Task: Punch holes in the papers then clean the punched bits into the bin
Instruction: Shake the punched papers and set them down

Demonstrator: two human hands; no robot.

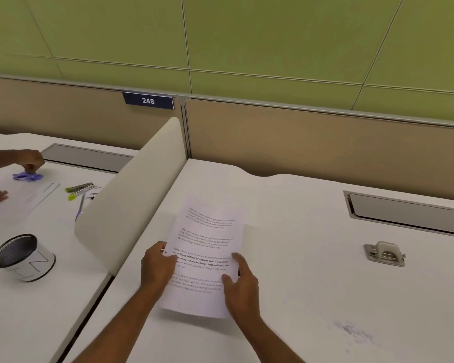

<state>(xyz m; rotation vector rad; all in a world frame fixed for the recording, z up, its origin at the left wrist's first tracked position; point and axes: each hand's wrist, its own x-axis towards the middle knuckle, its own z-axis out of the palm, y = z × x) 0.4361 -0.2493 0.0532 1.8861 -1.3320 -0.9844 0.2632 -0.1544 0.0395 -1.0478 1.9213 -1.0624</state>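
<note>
A stack of printed white papers [207, 239] is held a little above the white desk [299, 218], tilted slightly. My left hand [156, 265] grips its left edge, where a punched hole shows by the thumb. My right hand [240, 286] holds the right edge lower down. A grey metal hole punch [384, 254] sits on the desk far to the right, apart from both hands. A patch of small punched bits [354, 332] lies scattered on the desk at the lower right. A round mesh bin [22, 256] stands on the neighbouring desk to the left.
A cream divider panel [131, 195] separates my desk from the left one. Another person's hands [30, 161] work there with a purple object, pens and clips. A recessed cable tray [409, 210] runs along the back right. The partition carries a sign reading 248.
</note>
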